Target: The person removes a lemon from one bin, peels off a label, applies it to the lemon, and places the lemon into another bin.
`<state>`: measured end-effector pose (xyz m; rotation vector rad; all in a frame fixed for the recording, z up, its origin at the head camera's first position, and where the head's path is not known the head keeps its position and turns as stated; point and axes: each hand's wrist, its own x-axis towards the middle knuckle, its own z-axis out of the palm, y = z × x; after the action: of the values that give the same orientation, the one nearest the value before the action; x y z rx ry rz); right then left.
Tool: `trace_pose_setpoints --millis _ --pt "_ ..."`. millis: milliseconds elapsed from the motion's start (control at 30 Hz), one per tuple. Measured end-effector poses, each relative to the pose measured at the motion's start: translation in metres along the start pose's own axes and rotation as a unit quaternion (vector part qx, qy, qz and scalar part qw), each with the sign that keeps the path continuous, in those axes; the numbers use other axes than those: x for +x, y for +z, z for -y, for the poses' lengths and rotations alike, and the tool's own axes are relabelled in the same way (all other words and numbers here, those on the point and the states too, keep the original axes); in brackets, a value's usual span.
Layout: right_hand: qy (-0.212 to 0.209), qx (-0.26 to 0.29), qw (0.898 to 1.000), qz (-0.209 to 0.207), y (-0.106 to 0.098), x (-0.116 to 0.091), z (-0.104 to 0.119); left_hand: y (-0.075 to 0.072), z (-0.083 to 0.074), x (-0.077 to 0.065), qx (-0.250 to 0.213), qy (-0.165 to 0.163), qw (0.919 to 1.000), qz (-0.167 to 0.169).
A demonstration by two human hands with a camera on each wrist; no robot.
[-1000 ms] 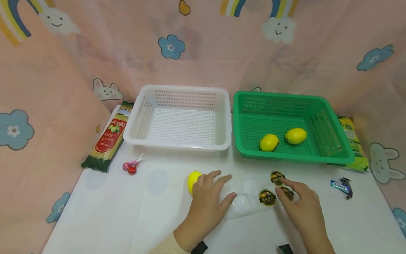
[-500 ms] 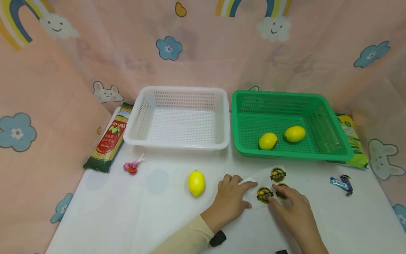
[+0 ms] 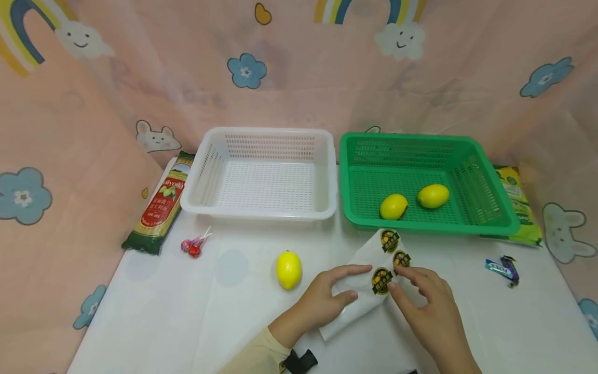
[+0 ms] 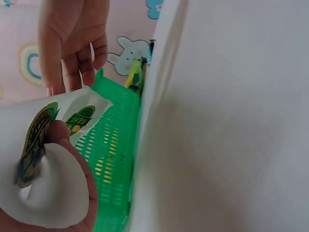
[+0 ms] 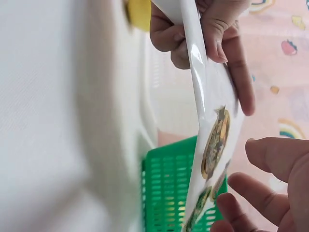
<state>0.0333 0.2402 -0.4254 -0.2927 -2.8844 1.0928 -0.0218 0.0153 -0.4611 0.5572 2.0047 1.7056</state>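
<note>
My left hand point(image 3: 322, 295) pinches a glossy white sheet point(image 3: 343, 319) that bears round black-and-gold stickers point(image 3: 382, 281). In the right wrist view the sheet is raised above the table, with the left thumb point(image 5: 218, 41) on one face and fingers on the other. Beside its stickered end is my right hand point(image 3: 431, 309), thumb and fingers spread apart; whether a fingertip touches the edge is unclear. Left of the left hand, a yellow lemon point(image 3: 288, 270) lies on the white tablecloth.
Behind the hands stand a white basket point(image 3: 259, 214) and a green basket point(image 3: 430, 226) with two lemons point(image 3: 433, 196). A pasta packet point(image 3: 161, 205) and lollipops point(image 3: 193, 245) lie left. Small wrapped sweets point(image 3: 503, 270) and a yellow-green packet point(image 3: 523, 213) lie right.
The sheet has been lifted and turned, its stickered end now tilting up toward the green basket. The left hand moved right from near the lemon and took hold of the sheet.
</note>
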Motion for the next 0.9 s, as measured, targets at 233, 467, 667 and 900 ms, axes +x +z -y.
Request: trace_pose_setpoints --millis 233,467,667,900 --pt "-0.006 -0.005 1.000 0.009 0.004 -0.003 0.015 -0.006 -0.006 -0.023 -0.010 0.065 0.9978 0.013" --pt "-0.020 0.024 0.999 0.044 0.008 -0.003 0.016 -0.008 -0.004 -0.029 -0.027 0.081 0.9962 0.012" --pt "-0.042 0.048 0.996 0.056 0.012 -0.004 0.017 -0.009 -0.003 -0.030 -0.030 0.088 0.9955 0.020" --pt "-0.062 0.059 0.994 0.062 0.014 -0.003 0.016 -0.010 -0.006 -0.030 -0.034 0.090 0.9949 0.029"
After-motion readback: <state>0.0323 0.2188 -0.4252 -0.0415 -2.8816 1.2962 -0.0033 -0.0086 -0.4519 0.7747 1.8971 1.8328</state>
